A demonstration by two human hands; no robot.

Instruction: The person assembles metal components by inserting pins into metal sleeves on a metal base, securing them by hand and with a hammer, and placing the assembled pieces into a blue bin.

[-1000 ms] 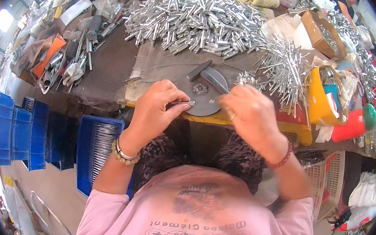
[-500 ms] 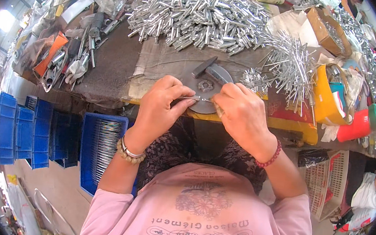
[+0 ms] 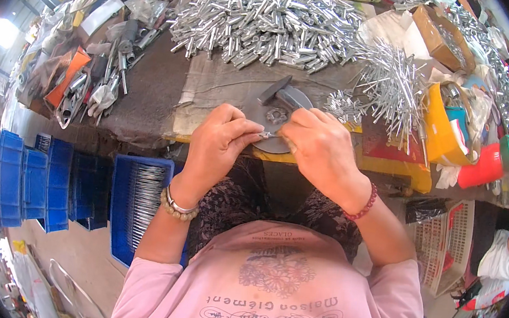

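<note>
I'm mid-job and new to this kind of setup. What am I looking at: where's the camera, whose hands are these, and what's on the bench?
There is no robot here. You're looking down from a fisheye camera on a person's head, so straight edges bend near the rim. The left hand and right hand are that person's own, both bare. The left fingertips pinch a small metal piece; the right fingertips are close beside it, but what they hold, if anything, is hidden.

On the bench, just beyond the hands, a hammer lies on a round grey plate. Farther back is a heap of short metal tubes, with thin metal rods to its right and a yellow container beyond those.
</note>
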